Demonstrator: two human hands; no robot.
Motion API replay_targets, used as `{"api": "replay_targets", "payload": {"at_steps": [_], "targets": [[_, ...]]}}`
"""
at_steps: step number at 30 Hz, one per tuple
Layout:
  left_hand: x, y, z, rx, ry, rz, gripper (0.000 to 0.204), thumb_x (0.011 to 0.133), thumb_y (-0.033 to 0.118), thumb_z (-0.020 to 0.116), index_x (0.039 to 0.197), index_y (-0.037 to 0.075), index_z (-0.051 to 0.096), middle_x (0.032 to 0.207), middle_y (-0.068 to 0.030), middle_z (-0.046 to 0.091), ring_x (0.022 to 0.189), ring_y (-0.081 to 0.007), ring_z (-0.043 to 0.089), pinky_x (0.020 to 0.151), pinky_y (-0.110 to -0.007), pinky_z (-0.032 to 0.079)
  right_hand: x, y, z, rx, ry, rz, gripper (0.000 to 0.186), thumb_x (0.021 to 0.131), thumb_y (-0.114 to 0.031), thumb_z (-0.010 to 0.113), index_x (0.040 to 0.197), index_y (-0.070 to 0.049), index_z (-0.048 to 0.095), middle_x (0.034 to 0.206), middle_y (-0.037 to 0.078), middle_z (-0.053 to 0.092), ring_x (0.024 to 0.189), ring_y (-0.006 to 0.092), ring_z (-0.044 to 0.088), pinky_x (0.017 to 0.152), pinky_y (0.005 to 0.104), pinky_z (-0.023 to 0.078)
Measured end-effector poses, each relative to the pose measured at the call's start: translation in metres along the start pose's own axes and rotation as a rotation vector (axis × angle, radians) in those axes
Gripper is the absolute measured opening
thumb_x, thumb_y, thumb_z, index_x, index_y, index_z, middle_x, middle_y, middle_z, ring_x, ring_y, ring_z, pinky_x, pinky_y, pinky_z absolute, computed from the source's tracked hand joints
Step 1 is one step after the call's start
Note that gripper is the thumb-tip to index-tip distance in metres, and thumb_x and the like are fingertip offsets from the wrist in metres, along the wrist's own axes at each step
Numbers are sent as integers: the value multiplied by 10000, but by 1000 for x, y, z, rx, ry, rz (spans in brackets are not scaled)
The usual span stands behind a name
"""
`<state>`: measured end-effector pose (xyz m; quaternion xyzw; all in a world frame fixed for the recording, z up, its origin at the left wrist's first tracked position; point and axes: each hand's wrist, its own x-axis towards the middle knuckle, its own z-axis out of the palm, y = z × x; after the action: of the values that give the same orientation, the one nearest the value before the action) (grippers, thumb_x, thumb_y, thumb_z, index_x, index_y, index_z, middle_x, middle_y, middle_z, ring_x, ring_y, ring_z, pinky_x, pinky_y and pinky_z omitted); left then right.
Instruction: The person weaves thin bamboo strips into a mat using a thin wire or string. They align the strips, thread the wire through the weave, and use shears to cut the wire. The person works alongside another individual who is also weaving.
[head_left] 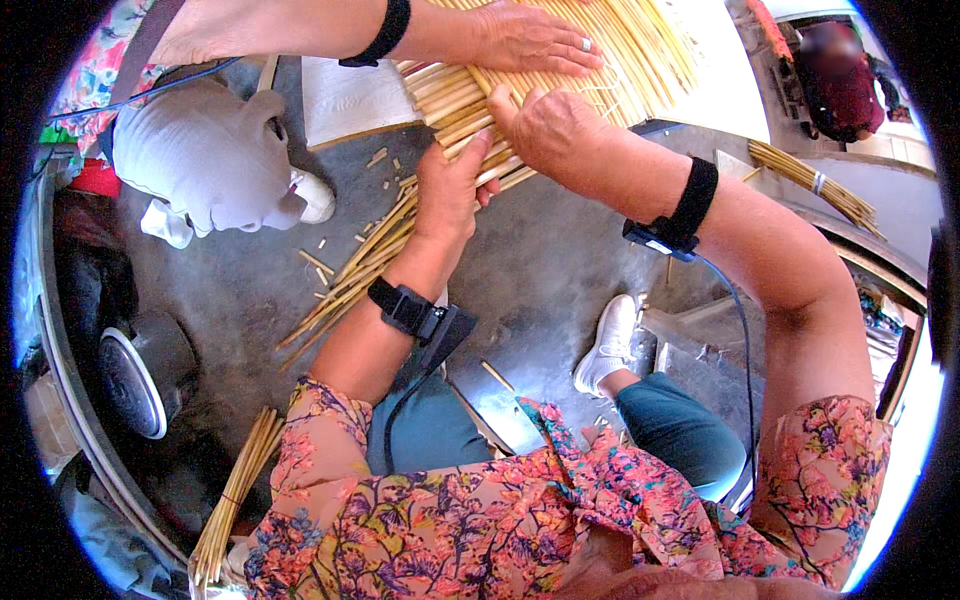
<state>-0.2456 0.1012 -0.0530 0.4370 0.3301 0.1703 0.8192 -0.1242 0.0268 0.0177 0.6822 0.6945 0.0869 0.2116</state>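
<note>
Woven yellow reeds form a mat (640, 50) on a white surface at the top. My left hand (448, 188) is closed around reeds at the mat's near left edge, thumb on top. Just right of it, my right hand (560, 128) bends its fingers down onto the near edge, gripping the reeds there; its fingertips are partly hidden. Long loose reed ends (355, 275) stick out below my left wrist toward the floor. Across from me, a co-worker's hand (535, 38) with a ring lies flat on the mat.
Bundled reeds (235, 490) stand at lower left, and another tied bundle (815, 185) lies at right. A dark pot (150, 370) sits at left. Cut reed bits (318, 268) are scattered over the grey floor. Another person (840, 95) is at the far right.
</note>
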Motion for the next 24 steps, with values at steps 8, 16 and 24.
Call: {"api": "replay_targets", "payload": {"at_steps": [8, 16, 24], "targets": [[-1, 0, 0, -50, 13, 1, 206, 853, 203, 598, 923, 13, 566, 681, -41, 586, 423, -97, 508, 325, -200, 347, 4, -4, 4, 45, -32, 6, 571, 756, -109, 549, 1218, 157, 345, 660, 118, 604, 616, 221, 633, 506, 304, 468], [-7, 16, -16, 91, -121, -160, 273, 859, 290, 588, 986, 50, 557, 734, -32, 585, 490, -109, 509, 402, -233, 396, -31, 24, -7, 260, 395, 175, 352, 778, -94, 553, 1120, -36, 499, 714, 97, 571, 669, 259, 607, 546, 341, 469], [-14, 48, -60, 1175, -172, 1105, 527, 600, 196, 776, 1064, 53, 570, 978, -114, 601, 881, -261, 579, 767, -361, 473, -101, -69, 96, 1686, 195, 758, 208, 804, -58, 608, 1004, -23, 567, 956, 57, 611, 888, 187, 588, 770, 284, 472]]}}
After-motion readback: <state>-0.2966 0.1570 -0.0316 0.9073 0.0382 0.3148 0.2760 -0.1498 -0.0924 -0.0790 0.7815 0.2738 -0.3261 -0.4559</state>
